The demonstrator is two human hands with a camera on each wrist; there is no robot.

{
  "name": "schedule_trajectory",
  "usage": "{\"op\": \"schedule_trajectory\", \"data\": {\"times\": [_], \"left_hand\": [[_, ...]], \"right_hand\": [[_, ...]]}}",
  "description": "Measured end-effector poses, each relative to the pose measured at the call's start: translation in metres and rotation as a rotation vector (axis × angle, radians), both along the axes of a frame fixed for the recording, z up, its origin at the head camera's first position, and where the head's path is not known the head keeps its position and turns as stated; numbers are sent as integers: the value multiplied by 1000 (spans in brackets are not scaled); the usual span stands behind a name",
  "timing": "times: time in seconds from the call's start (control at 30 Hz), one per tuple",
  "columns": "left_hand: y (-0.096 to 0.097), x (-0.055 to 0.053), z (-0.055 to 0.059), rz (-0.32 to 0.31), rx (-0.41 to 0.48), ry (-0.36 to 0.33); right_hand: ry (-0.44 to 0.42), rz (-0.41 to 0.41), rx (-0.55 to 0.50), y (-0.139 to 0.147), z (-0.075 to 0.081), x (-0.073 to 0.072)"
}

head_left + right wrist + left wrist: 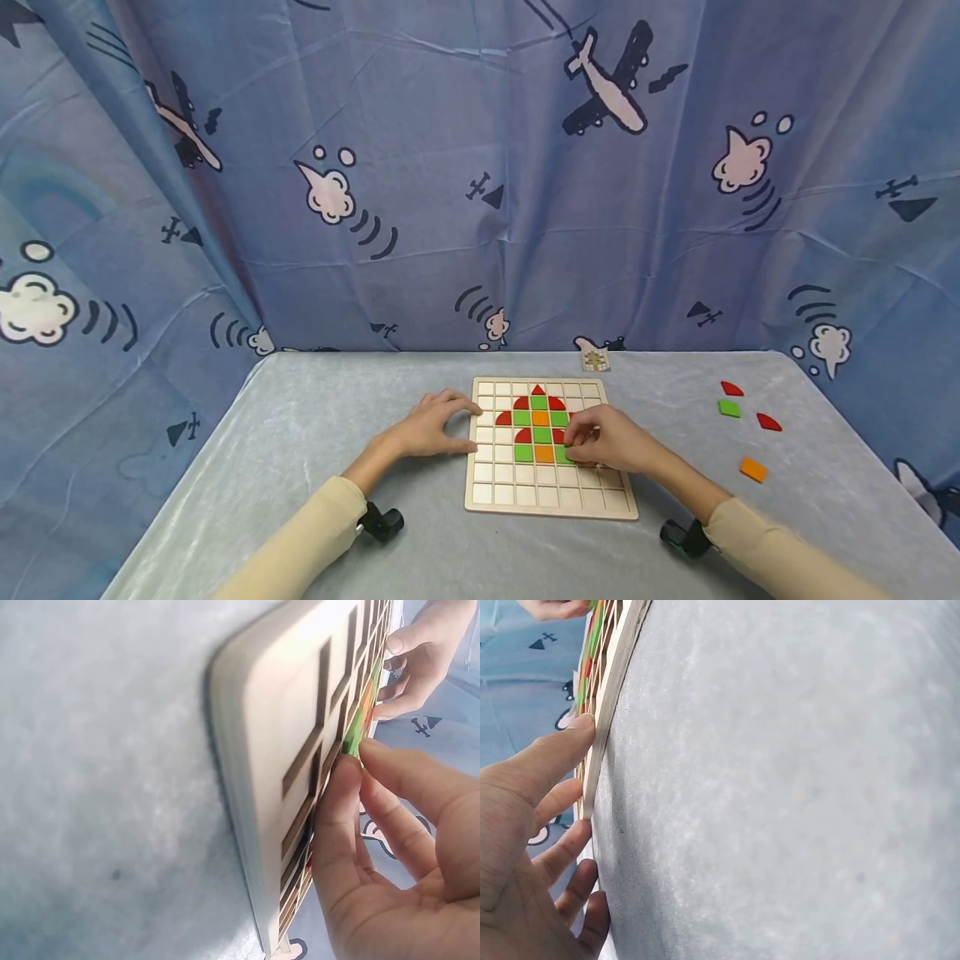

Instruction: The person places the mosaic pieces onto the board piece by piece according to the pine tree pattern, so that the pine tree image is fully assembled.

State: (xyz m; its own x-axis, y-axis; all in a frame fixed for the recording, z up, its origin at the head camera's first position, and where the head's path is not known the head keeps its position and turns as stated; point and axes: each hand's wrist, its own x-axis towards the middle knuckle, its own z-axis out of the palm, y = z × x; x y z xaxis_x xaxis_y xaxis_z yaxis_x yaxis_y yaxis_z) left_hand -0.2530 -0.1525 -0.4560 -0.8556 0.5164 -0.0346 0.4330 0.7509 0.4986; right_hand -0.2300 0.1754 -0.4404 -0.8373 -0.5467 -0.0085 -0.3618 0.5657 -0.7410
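A square wooden grid board (517,497) lies on the table, with red, green and orange tiles forming a tree-like pattern in its cells. My left hand (435,425) rests at the board's left edge, thumb and fingers spread and touching the rim; the left wrist view shows the thumb (559,754) against the edge. Over the right part of the board, my right hand (611,437) pinches a green square tile (354,733) with thumb and finger, at a cell right of the lower orange tile (543,454). The fingers partly cover that tile and some red ones nearby.
To the right on the table lie loose pieces: two red quarter-round tiles (732,388), a green square tile (729,407) and an orange square tile (753,469). A small pattern card (596,359) is behind the board, near the blue printed curtain (420,183).
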Motion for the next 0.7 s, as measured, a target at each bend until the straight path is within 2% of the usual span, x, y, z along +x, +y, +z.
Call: {"op": "schedule_trajectory", "data": {"times": [0.2,0.33,0.57,0.7], "left_hand": [[0,1,0,3,1,-3],[0,0,0,4,-1,-3],[0,1,1,4,0,-6],[0,1,1,6,1,-1]], "right_hand": [[-14,-9,-4,5,1,-1],[9,-23,2,17,2,-1],[-26,-52,-49,54,4,2],[25,-99,-8,81,4,3]]}}
